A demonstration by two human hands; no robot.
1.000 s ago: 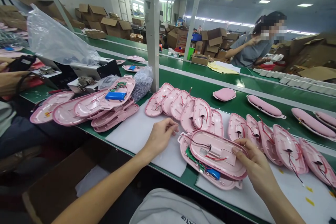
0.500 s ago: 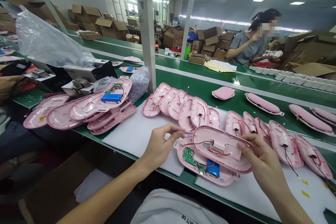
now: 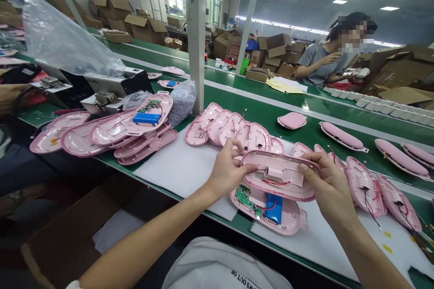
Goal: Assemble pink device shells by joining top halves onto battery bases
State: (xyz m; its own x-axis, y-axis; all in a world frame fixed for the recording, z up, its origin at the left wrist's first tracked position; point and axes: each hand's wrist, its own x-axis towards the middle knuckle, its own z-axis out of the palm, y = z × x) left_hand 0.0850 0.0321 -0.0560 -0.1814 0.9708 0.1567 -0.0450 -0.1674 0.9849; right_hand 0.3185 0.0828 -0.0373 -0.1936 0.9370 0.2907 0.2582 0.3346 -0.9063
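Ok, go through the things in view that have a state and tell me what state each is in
Left hand: gripping the left end of the pink cover.
Right hand: gripping its right end.
Pink cover: lifted, inner side up, red wires showing.
Pink base shell: lying open on the white sheet, circuit board and blue battery exposed.

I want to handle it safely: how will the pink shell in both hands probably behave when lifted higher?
The pink shell, gripped by the left hand and right hand, keeps its shape, so probably stiff and light. Thin red wires on it look delicate and could snag if it is pulled far.
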